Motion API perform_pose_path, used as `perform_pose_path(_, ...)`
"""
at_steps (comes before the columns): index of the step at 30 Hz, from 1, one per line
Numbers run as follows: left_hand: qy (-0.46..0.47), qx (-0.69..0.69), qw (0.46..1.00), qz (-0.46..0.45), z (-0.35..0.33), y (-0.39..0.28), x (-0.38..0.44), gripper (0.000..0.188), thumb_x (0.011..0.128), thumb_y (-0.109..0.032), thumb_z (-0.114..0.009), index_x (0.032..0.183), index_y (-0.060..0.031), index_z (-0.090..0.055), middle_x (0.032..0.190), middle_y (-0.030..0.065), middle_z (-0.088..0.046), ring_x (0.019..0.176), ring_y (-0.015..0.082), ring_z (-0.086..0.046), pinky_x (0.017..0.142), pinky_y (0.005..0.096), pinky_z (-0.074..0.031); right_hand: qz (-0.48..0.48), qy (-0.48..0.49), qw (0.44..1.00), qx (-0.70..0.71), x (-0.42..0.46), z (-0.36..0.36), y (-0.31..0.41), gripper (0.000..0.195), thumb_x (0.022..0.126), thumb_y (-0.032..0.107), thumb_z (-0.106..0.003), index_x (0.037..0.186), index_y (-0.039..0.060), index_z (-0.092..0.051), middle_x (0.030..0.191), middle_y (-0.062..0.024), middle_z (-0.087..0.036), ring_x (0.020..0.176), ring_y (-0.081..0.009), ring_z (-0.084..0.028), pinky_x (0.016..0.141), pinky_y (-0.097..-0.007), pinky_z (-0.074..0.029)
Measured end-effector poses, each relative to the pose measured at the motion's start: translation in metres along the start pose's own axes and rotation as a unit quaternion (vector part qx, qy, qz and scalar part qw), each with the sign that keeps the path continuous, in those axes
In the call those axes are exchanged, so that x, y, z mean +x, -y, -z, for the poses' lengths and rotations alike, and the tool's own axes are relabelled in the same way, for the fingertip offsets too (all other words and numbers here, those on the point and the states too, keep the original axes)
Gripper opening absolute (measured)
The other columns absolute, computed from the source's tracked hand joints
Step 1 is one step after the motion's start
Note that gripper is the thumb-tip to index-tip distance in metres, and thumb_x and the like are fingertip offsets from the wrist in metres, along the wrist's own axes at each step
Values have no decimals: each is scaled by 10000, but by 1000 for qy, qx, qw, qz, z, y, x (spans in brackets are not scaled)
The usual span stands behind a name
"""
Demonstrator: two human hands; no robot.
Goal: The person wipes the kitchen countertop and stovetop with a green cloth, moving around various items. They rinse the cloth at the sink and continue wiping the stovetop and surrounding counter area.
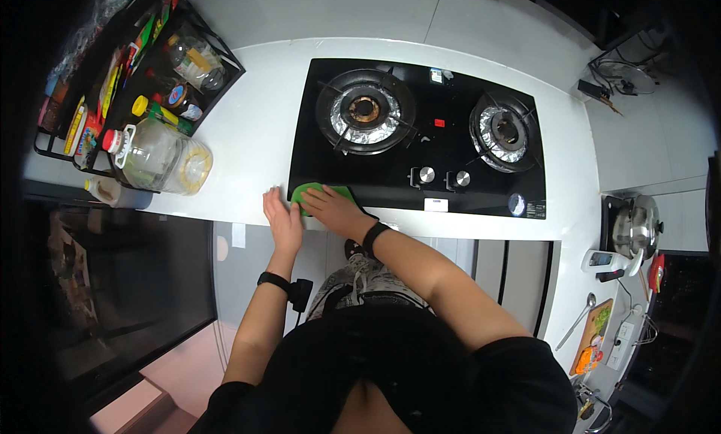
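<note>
My right hand (332, 209) lies palm down on a green cloth (307, 192), pressing it against the front left corner of a black glass gas hob (360, 177). Part of the cloth is hidden beneath that hand. Just left of it, my left hand (283, 222) rests on the front edge of the white countertop (248, 169), holding nothing, its thumb close to the cloth. Two burners stand on the hob, a left burner (365, 111) and a right burner (503, 131), both lined with foil. Two metal knobs (426, 175) sit near the hob's front.
A black wire rack (228, 59) holds bottles and packets at the left. Before it lies a large clear plastic jug (163, 155). On the right-hand counter are a lidded steel pot (636, 226), a ladle (580, 315) and a wooden cutting board (591, 335) with greens.
</note>
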State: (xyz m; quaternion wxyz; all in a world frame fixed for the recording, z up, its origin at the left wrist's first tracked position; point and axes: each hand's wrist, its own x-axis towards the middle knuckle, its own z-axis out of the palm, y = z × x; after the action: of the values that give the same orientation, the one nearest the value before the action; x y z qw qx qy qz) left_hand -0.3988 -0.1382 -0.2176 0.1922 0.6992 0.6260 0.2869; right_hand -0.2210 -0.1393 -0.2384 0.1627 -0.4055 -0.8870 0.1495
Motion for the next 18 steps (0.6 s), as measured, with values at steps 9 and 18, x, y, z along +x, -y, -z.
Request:
perform_pose_path(9,3,100,985,-140,-41,-13,19,693,904,-212,-595,1476,41,-297,1553,263,-233,1463,475,-139,1145,672,-24,-245,-88,963,-77,-181,67,-50,548,847,-24,-534,1374,126,-560,1442,-140,-523,1370,-269,-467,1179,-461,-316)
perform_pose_path(18,27,89,979,-179,-36,-13,18,764,885,-318,-611,1479,39,-291,1562,248,-234,1469,446,-151,1164,652,-48,-427,-161,881,-122,-257,88,-58,536,792,-54,-539,1321,19,-580,1405,-240,-521,1352,-377,-461,1161,-499,-320)
